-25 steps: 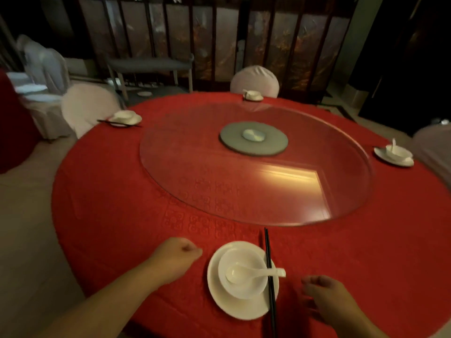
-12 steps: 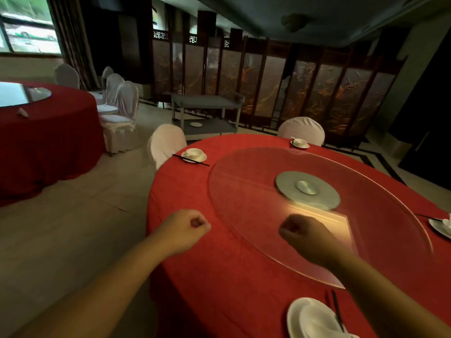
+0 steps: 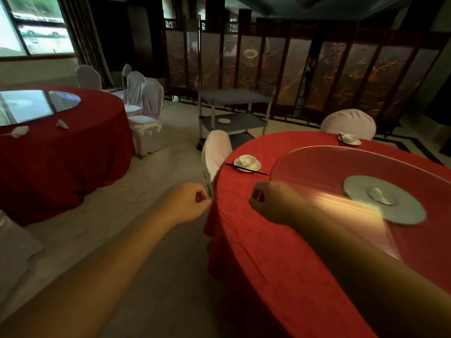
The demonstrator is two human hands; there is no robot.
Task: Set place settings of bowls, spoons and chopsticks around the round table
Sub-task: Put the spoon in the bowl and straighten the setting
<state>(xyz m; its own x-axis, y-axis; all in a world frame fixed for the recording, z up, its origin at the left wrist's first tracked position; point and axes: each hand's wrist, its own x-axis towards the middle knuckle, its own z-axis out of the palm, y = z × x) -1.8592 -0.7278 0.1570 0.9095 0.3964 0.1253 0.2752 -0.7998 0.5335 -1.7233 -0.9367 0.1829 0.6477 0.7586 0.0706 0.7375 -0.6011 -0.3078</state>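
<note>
The round table with a red cloth fills the right half of the view, a glass turntable on top. A white bowl on a saucer with black chopsticks beside it sits at the table's near left edge. Another bowl and saucer stands at the far edge. My left hand is a loose fist over the floor just left of the table, holding nothing. My right hand is a closed fist above the red cloth, also holding nothing.
A grey two-shelf cart with a small white saucer stands beyond the table. White-covered chairs sit at the table. A second red table with more chairs is at left. Folding screens line the back.
My view has swung left, so the near place setting has left the frame. Both fists have risen and stayed closed; the cart and second table are now more central.
</note>
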